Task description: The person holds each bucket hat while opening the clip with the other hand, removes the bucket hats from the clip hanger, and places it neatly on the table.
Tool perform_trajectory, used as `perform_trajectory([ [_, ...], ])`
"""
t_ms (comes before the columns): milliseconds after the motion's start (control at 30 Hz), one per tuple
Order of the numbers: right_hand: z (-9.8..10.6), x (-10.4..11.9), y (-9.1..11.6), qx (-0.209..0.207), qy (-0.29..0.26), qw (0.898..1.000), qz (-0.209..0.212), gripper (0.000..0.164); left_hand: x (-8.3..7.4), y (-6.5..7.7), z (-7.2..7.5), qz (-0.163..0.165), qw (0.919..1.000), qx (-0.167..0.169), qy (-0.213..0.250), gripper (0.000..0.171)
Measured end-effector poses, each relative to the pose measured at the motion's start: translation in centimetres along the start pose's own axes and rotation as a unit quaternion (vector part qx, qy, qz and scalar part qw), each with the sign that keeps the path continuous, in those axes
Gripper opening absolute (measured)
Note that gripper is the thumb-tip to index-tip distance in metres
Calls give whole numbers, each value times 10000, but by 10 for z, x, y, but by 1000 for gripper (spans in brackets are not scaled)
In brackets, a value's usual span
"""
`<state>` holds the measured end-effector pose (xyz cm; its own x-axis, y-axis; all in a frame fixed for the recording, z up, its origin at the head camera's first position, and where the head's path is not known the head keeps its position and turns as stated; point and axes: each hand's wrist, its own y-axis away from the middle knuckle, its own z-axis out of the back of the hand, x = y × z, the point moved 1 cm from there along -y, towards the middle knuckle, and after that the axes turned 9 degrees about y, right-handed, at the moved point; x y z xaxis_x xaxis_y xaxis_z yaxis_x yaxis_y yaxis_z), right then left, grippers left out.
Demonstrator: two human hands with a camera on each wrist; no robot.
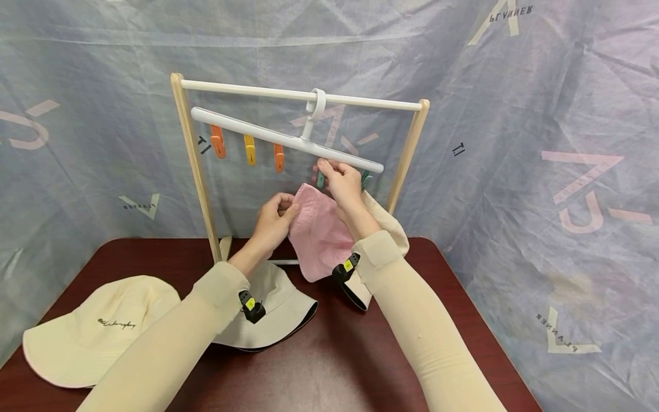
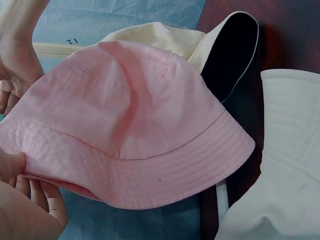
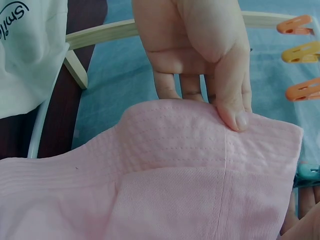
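While your right hand (image 1: 346, 186) pinches one green plastic clip (image 1: 321, 180), your left hand (image 1: 273, 221) grips the pink cloth bucket hat (image 1: 320, 237) just below

The person's left hand (image 1: 275, 220) is at the left edge of the pink hat (image 1: 319, 234), pinching it with the thumb in front and the fingers bent behind. The right hand (image 1: 344, 182) is raised higher, above the hat's right side, thumb and fingers curled close together. The left arm (image 1: 175, 335) slants up from below left of the hat, the right arm (image 1: 424, 320) from below right.
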<state>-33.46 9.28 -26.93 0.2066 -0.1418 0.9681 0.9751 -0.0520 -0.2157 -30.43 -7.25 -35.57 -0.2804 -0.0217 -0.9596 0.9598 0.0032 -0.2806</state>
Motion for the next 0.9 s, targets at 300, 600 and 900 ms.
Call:
perform_trajectory([
  [300,1,1,-1,39,-24,9999,-119,30,6,4,8,65,9999,-96,97,27],
  [600,0,1,0,63,56,9999,-105,31,6,7,14,-56,9997,-145,169,27],
  [900,-1,-2,-1,108,-13,9999,-38,31,5,11,18,-24,9998,-73,185,28],
])
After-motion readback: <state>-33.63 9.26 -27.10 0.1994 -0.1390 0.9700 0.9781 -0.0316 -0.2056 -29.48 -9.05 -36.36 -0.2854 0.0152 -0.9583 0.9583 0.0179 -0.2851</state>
